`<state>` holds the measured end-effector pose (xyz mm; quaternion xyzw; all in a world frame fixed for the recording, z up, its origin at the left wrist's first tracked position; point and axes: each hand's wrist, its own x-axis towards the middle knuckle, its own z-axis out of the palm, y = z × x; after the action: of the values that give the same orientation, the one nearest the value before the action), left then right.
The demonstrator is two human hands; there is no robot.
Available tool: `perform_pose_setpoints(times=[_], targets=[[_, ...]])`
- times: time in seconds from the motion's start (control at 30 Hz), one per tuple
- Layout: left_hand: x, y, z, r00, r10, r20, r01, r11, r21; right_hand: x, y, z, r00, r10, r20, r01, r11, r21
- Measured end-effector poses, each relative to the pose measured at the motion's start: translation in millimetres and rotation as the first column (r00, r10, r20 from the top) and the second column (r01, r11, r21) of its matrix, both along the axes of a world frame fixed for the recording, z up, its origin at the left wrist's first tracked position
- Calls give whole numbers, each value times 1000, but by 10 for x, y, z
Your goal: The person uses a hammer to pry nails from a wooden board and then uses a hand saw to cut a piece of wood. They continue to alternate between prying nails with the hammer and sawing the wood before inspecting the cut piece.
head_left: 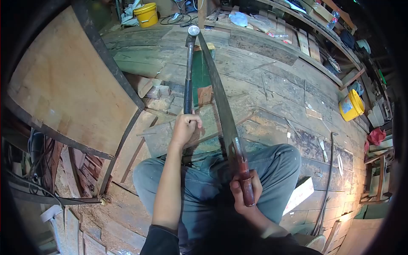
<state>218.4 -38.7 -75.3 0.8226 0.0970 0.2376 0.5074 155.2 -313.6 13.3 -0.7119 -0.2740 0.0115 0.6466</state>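
Observation:
I sit on a plank floor, knees in grey trousers drawn up. My left hand grips the dark handle of a hammer, whose round metal head points away from me at the top of the view. My right hand is closed around the reddish wooden handle of a long curved blade. The blade runs from my lap up and forward. Its far tip lies right beside the hammer head; I cannot tell if they touch.
A large curved plywood panel with a dark metal rim stands at left. Wood offcuts lie ahead. Yellow buckets stand at the back and at right. A thin metal rod lies right. Shelves of clutter line the far side.

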Motion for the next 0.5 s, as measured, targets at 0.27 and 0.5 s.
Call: perform_pose_setpoints(times=[0.27,0.5], targets=[[62,40,-90,998,-11,60,12,1000,-23,140,100,261,993,52,109,-45,997,-61],[-1,-92,-62,999,-27,-24,27,999,-24,-36,-403,123,989,-7,-146,11,1000,28]])
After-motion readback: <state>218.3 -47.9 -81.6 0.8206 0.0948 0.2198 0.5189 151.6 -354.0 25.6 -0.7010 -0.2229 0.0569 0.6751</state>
